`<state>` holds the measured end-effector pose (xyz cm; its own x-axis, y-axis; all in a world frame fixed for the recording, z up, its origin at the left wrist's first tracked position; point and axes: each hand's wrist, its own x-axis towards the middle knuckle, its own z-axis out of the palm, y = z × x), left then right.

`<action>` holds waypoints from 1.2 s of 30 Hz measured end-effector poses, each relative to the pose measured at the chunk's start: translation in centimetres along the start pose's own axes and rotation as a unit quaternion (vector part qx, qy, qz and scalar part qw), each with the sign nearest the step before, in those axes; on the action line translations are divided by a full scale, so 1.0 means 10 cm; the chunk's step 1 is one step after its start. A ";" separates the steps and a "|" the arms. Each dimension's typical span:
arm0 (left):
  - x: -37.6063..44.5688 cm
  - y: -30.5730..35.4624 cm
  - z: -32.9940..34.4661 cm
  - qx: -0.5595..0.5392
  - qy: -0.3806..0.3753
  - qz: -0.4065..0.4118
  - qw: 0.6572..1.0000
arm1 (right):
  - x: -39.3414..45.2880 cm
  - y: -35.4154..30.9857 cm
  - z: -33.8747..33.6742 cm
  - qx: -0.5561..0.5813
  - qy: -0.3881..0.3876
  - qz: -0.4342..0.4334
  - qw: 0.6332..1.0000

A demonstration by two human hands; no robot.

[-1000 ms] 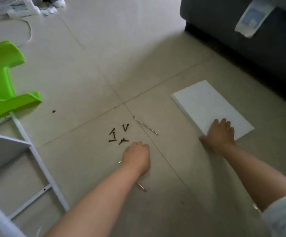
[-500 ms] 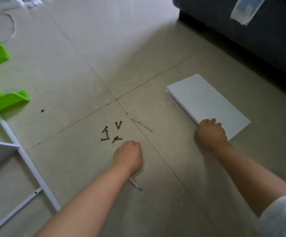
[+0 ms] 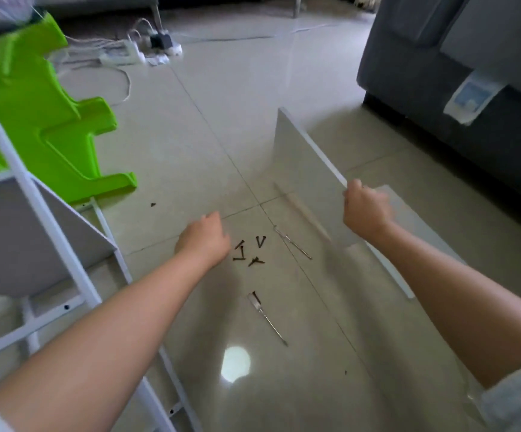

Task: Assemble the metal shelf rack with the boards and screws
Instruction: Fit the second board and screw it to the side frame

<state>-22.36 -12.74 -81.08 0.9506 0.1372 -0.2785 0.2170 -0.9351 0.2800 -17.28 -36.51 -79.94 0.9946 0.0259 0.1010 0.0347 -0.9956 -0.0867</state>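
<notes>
Now you lift one board, and the screws wait near your other hand.

Your right hand (image 3: pixel 365 213) grips the flat white shelf board (image 3: pixel 307 169) at its corner and tilts it off the beige tiled floor (image 3: pixel 221 120), probably to carry it to the white metal rack frame (image 3: pixel 50 232). Your left hand (image 3: pixel 203 240), fingers loosely curled and holding nothing, hovers just beside the small dark screws (image 3: pixel 249 251).

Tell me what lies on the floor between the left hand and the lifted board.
In the head view, between the left hand and the board gripped by the right hand lie dark screws and a thin metal tool.
</notes>
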 end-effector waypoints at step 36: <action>-1.00 -0.51 -0.77 0.046 -0.195 0.126 0.971 | -0.97 -0.21 -0.48 0.363 -0.448 -0.042 0.816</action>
<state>-31.27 -6.85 -72.66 0.8101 -0.2181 -0.5443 -0.0503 -0.9507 0.3060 -27.43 -35.07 -76.00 0.6474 0.4697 -0.6003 -0.1684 -0.6799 -0.7137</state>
